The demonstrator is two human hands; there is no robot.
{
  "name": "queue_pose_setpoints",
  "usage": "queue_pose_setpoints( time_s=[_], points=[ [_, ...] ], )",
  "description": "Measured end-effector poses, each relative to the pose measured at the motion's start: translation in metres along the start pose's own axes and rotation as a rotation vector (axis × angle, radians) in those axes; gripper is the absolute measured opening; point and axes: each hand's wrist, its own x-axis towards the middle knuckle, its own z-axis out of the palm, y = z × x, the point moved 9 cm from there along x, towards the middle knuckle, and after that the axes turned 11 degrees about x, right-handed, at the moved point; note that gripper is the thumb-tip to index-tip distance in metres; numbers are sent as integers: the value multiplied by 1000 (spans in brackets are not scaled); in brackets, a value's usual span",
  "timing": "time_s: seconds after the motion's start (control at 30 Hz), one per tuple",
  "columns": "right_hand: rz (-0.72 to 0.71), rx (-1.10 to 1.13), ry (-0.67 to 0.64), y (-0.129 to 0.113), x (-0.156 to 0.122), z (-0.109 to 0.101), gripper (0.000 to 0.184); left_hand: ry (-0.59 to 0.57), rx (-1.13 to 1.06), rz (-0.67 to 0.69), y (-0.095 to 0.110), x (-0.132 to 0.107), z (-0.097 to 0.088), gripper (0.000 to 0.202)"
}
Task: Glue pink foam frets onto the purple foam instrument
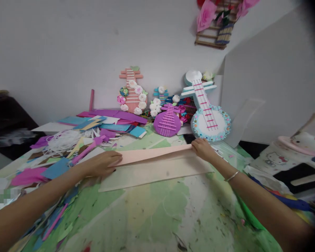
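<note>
A long peach-coloured strip (153, 154), seemingly paper, stretches across the middle of the table, its near edge lifted or folded. My left hand (105, 163) is closed on its left end. At the right end, my right hand (202, 148) pinches it between thumb and fingers. Under and in front of the strip lies a pale, flat sheet (154, 176) on the green-patterned tablecloth (170, 203). Whether strip and sheet are joined cannot be seen.
Handmade lute models stand behind: pink (132, 96), purple (167, 123) and white-and-blue (208, 117). Paper scraps (55, 169) and white string (64, 141) crowd the left. A plastic Hello Kitty container (278, 154) is at right. Flower decorations (207, 15) hang on the wall.
</note>
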Motion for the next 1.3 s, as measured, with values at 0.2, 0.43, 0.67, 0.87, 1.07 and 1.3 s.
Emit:
queue_pose_setpoints(
  time_s=[0.2,0.43,0.67,0.87,1.07,1.3],
  points=[
    [259,62,39,43,56,-7,23,-134,-322,-155,-39,21,13,34],
    [289,189,110,32,91,-3,23,-93,-340,-369,-108,62,33,32],
    [-320,449,-38,-124,6,4,20,-50,-298,-490,-131,76,62,28],
    [-564,569,32,-173,-52,11,14,-55,-376,-503,-127,66,64,28],
    [-569,377,14,-169,-52,21,19,-43,-477,-551,-136,58,53,35],
    [-527,354,-80,-154,-79,12,19,-127,-614,-524,-115,42,59,34]
  ],
)
